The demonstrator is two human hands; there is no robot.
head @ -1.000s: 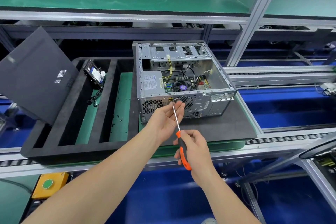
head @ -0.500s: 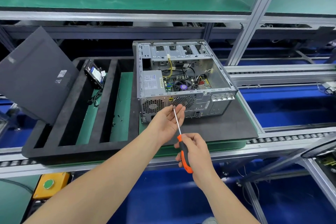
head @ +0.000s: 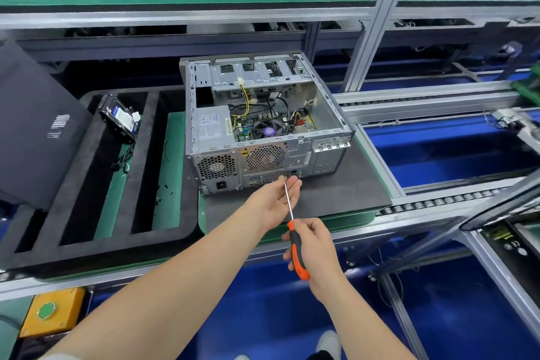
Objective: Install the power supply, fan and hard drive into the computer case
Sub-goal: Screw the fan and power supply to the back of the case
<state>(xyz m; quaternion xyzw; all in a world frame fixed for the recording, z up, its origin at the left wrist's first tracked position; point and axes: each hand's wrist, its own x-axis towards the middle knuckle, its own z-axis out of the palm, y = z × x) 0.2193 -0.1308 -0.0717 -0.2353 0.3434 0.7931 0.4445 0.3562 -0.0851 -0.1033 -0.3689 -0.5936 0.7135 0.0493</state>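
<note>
The open metal computer case (head: 327, 114) lies on a dark mat, rear panel facing me. Inside it at the left sits the grey power supply (head: 211, 127); a fan (head: 264, 158) shows behind the rear grille. A hard drive (head: 119, 118) leans in the black foam tray to the left. My right hand (head: 314, 245) grips an orange-and-black screwdriver (head: 296, 250) by its handle. My left hand (head: 276, 200) lies palm up with straight fingers under the shaft, the tip near its fingertips, just in front of the case's rear ports.
A black foam tray (head: 73, 184) with long slots lies left of the case, small screws scattered on the green strip. The dark side panel (head: 35, 128) leans at far left. A yellow box with a green button (head: 48, 311) sits low left. Roller conveyor rails (head: 438, 202) run to the right.
Both hands and the screwdriver have drawn slightly back and down from the case's rear panel; the grip is unchanged.
</note>
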